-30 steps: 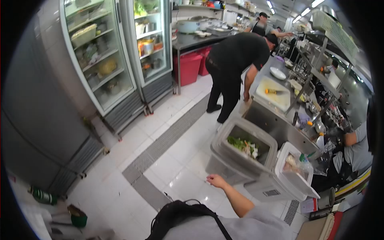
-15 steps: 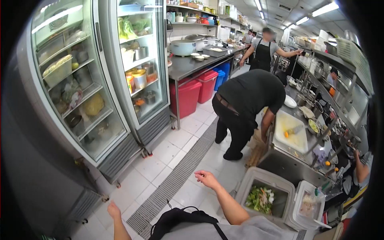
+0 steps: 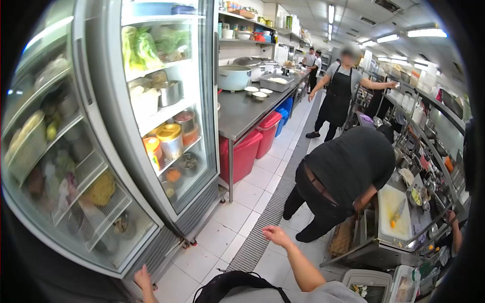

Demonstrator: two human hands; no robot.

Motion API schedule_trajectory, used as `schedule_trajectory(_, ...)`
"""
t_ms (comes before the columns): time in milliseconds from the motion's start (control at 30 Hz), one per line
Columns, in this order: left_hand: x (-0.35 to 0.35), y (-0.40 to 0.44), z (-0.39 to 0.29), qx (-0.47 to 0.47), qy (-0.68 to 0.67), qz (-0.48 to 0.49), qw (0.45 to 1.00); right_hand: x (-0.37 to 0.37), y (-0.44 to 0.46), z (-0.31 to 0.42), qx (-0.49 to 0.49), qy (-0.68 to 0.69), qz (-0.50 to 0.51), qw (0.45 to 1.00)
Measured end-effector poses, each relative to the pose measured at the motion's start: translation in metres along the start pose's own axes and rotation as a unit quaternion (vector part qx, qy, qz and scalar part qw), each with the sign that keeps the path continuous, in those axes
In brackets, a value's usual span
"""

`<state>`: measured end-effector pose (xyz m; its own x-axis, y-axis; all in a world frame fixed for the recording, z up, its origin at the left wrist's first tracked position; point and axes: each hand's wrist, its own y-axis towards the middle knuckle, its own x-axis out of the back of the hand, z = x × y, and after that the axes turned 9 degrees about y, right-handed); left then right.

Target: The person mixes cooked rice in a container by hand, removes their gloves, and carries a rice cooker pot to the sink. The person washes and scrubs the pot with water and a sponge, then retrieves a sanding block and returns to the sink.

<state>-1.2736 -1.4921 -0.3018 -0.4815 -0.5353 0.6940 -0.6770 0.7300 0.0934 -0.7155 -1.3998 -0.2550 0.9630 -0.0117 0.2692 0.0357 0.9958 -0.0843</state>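
Note:
My left hand (image 3: 143,278) hangs low in front of the left glass-door fridge (image 3: 141,242), its fingers loosely curled in with nothing seen in them. Held out over the tiled floor, my right hand (image 3: 277,236) is empty, its fingers partly bent and apart. Neither hand touches anything. Ahead of the left hand stands a second, lit fridge (image 3: 174,108) with lettuce, tubs and metal pots behind its glass. A co-worker in black (image 3: 348,171) bends at the counter beyond my right hand.
A steel table (image 3: 237,118) with pots and red bins (image 3: 240,156) beneath lines the left. A floor drain grate (image 3: 255,242) runs ahead. An aproned person (image 3: 343,93) stands in the aisle. On the right are a cutting board (image 3: 394,209) with a knife and a grey bin (image 3: 366,280).
My view has moved forward along the aisle, so the fridges and co-workers look nearer and the grey bin has slid toward the bottom edge. Both hands remain empty.

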Motion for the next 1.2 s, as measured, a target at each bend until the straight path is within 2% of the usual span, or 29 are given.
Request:
schedule_trajectory(33,-0.026,0.029,-0.046,-0.056,0.051,-0.005,0.997,0.006,0.02,-0.005,-0.014,0.012,-0.019,1.0)
schedule_trajectory(100,-0.086,0.079,-0.127,-0.193,0.055,-0.035,0.979,0.022,0.07,0.005,-0.023,0.006,-0.056,0.998)
schedule_trajectory(167,-0.129,0.1,-0.219,-0.192,-0.011,0.016,0.981,0.042,0.123,0.004,-0.022,0.004,-0.075,0.997)
schedule_trajectory(233,-0.152,0.102,-0.302,-0.214,-0.087,0.017,0.973,0.061,0.183,0.013,-0.011,0.013,-0.067,0.998)
schedule_trajectory(267,-0.161,0.104,-0.334,-0.228,-0.08,0.027,0.97,0.069,0.214,0.019,-0.007,0.016,-0.06,0.998)
schedule_trajectory(367,-0.206,0.112,-0.393,-0.242,-0.166,-0.099,0.951,0.102,0.315,0.022,-0.002,0.008,-0.018,1.0)
schedule_trajectory(400,-0.226,0.125,-0.392,-0.269,-0.137,-0.165,0.939,0.112,0.352,0.028,-0.008,-0.004,0.001,1.0)
schedule_trajectory(467,-0.232,0.134,-0.411,-0.115,-0.134,0.006,0.984,0.131,0.42,0.048,-0.008,-0.068,0.028,0.997)
schedule_trajectory(500,-0.238,0.135,-0.415,-0.032,-0.126,0.098,0.987,0.14,0.451,0.055,-0.009,-0.067,0.04,0.997)
schedule_trajectory(533,-0.255,0.142,-0.413,-0.014,-0.133,0.096,0.986,0.15,0.482,0.058,-0.011,-0.067,0.05,0.996)
schedule_trajectory(633,-0.297,0.16,-0.433,-0.089,0.043,0.068,0.993,0.183,0.576,0.06,-0.009,-0.104,0.083,0.991)
schedule_trajectory(667,-0.322,0.162,-0.445,-0.088,-0.058,0.049,0.993,0.194,0.602,0.062,-0.011,-0.109,0.087,0.99)
schedule_trajectory(767,-0.379,0.175,-0.521,-0.093,-0.031,0.159,0.982,0.24,0.676,0.04,0.025,-0.201,0.082,0.976)
schedule_trajectory(800,-0.405,0.183,-0.545,-0.132,-0.027,0.185,0.973,0.261,0.699,0.028,0.042,-0.245,0.076,0.966)
schedule_trajectory(867,-0.451,0.202,-0.599,-0.192,-0.053,0.229,0.953,0.302,0.729,0.005,0.003,-0.38,0.057,0.923)
schedule_trajectory(933,-0.5,0.213,-0.662,-0.225,-0.123,0.266,0.929,0.358,0.754,-0.071,0.033,-0.427,0.033,0.903)
schedule_trajectory(967,-0.524,0.219,-0.691,-0.246,-0.121,0.288,0.918,0.387,0.761,-0.105,0.003,-0.482,0.094,0.871)
schedule_trajectory(1000,-0.546,0.227,-0.719,-0.271,-0.115,0.308,0.904,0.41,0.751,-0.11,-0.006,-0.481,0.106,0.871)
schedule_trajectory(1033,-0.568,0.234,-0.748,-0.296,-0.105,0.33,0.89,0.44,0.75,-0.15,-0.014,-0.471,0.129,0.872)
schedule_trajectory(1067,-0.589,0.236,-0.779,-0.291,-0.131,0.351,0.88,0.441,0.722,-0.095,-0.146,-0.385,0.023,0.911)
schedule_trajectory(1100,-0.612,0.236,-0.811,-0.285,-0.157,0.372,0.869,0.467,0.712,-0.132,-0.204,-0.408,0.008,0.89)
schedule_trajectory(1133,-0.634,0.238,-0.837,-0.281,-0.182,0.393,0.857,0.49,0.699,-0.155,-0.253,-0.41,0.021,0.876)
schedule_trajectory(1167,-0.658,0.242,-0.86,-0.3,-0.161,0.402,0.85,0.515,0.69,-0.181,-0.34,-0.408,0.079,0.844)
schedule_trajectory(1200,-0.683,0.244,-0.882,-0.317,-0.141,0.41,0.843,0.543,0.678,-0.231,-0.43,-0.358,0.094,0.823)
